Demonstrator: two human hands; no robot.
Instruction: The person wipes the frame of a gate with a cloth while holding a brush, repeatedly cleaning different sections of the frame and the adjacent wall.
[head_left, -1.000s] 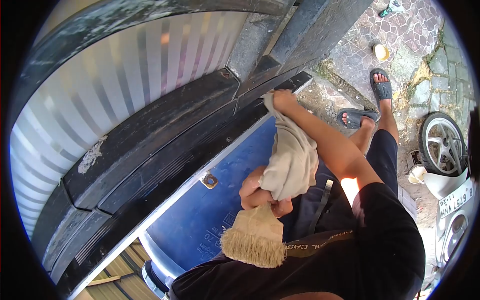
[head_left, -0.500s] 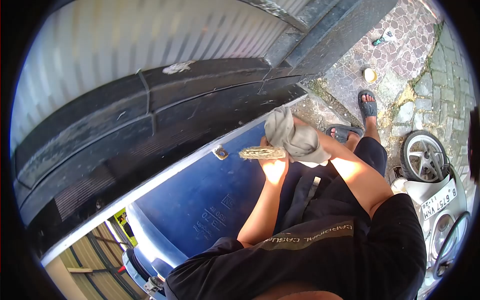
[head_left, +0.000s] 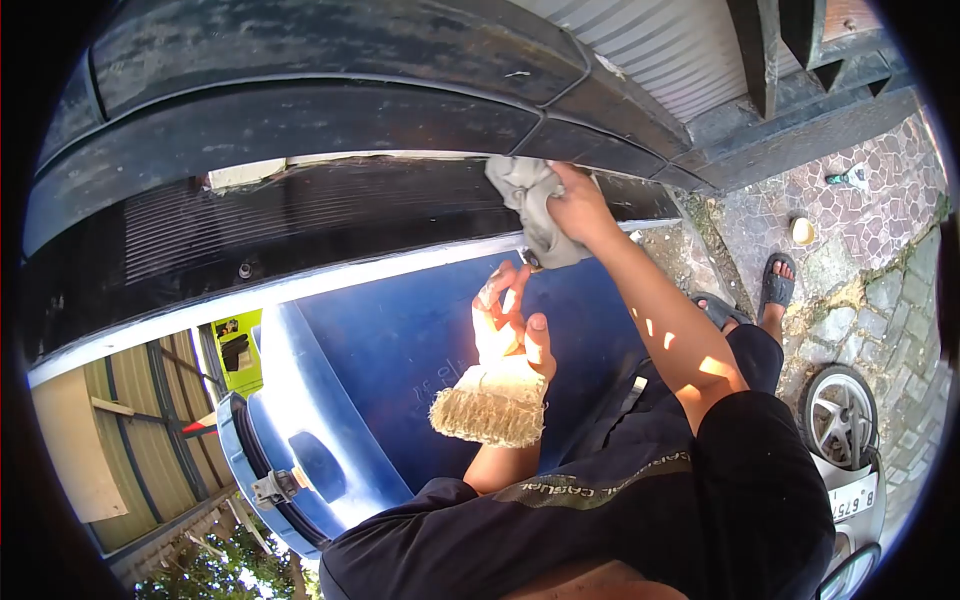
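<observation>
My left hand (head_left: 510, 335) is over the blue drum (head_left: 375, 350), palm up, with several fingers and the thumb raised. A brush (head_left: 490, 410) with stiff straw-coloured bristles stays held against the heel of this hand; the exact grip is partly hidden. My right hand (head_left: 580, 208) is closed on a crumpled grey cloth (head_left: 530, 195). The cloth lies against the black panel (head_left: 400, 205) and hangs over its pale edge strip (head_left: 400, 264). Its lower end is beside my left fingertips, at a small fitting (head_left: 530, 259).
A dark ribbed structure (head_left: 330, 120) runs across the top. The drum's clamp ring (head_left: 275, 488) is at lower left. At right are sandalled feet (head_left: 778, 280), a small cup (head_left: 802, 231), a wheel (head_left: 840, 417) and a motorcycle part with a number plate (head_left: 853, 499).
My right hand has carried the cloth up and left onto the black panel. My left hand has turned palm up, and the brush has shifted down. The view has also swung.
</observation>
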